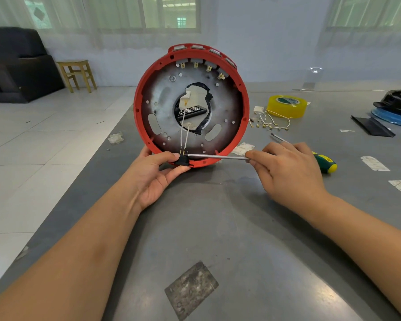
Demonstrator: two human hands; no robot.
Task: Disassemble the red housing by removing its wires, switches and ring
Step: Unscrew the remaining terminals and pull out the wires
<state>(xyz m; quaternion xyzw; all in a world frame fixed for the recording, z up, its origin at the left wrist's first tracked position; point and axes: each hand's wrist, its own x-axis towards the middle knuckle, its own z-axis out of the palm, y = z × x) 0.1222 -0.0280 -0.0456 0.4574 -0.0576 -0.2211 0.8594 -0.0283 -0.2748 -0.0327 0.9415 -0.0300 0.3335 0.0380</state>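
Housing (191, 105) stands on edge, table (241, 228) centre. Left hand (155, 174) pinches black switch (182, 161) at rim's 6 o'clock. Right hand (285, 167) grips screwdriver (218, 156), tip at switch terminals. Two wires (184, 135) attached. Best: lever gently, steady the housing, avoid slipping toward thumb.

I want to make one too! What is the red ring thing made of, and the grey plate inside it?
The red housing looks like moulded plastic: even matt colour, with small moulded holes in the rim. It could be painted metal; the picture leaves that open. The plate inside looks like bare sheet metal: dull silver-grey, with punched holes and slots and dark stains near the edge.
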